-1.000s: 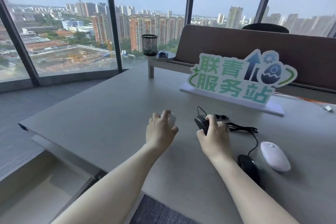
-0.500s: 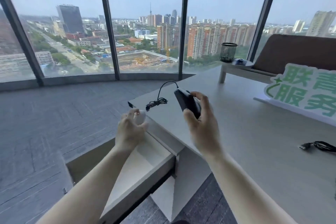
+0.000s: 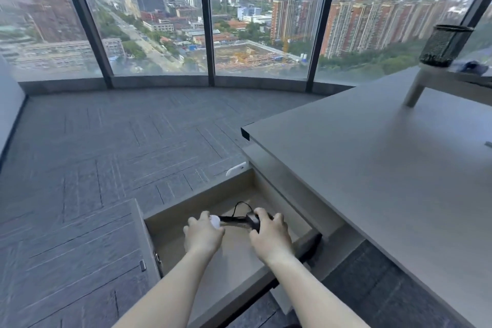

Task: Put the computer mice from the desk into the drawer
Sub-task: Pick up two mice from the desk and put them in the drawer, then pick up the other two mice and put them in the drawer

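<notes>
Now both hands are inside the open drawer: left hand clutching the white mouse, right hand gripping the black wired mouse.

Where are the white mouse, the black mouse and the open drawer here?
white mouse (image 3: 215,221): head view, its rounded end showing past the left hand's fingers.
black mouse (image 3: 254,221): head view, its dark body under the right hand.
drawer (image 3: 173,208): head view, its far inner wall.

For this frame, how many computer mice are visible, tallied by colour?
White computer mouse, in the left hand over the open drawer: 1
Black corded computer mouse, in the right hand: 1
Total: 2
</notes>
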Demonstrator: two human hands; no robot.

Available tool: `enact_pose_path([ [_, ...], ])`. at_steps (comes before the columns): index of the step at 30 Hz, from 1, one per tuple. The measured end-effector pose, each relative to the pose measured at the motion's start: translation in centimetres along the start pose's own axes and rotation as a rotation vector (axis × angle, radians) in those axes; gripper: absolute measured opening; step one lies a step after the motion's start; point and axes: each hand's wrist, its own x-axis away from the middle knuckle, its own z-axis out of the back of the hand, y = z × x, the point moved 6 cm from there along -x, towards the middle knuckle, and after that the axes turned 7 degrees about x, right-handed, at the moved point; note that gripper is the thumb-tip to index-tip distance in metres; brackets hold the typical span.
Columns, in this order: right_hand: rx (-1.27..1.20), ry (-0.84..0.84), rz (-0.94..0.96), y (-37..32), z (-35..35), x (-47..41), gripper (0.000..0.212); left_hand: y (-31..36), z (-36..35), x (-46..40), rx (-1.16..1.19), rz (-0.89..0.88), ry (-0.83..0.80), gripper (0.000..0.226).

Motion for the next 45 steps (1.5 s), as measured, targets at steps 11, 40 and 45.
enact_pose_path([
  [11,0.292,-0.189,-0.037,1.5,-3.9,-2.4,0.053,-0.7,-3.7,-0.6,-0.119,0.026,-0.01,0.053],
  [40,0.083,0.892,-0.751,45.7,32.4,32.0,0.045,36.5,-26.3,48.4,-0.079,-1.181,-0.786,0.076],
  [45,-0.009,0.644,-0.736,49.3,32.2,30.4,0.055,37.5,-27.9,50.1,-0.21,-1.264,-0.664,0.069],
])
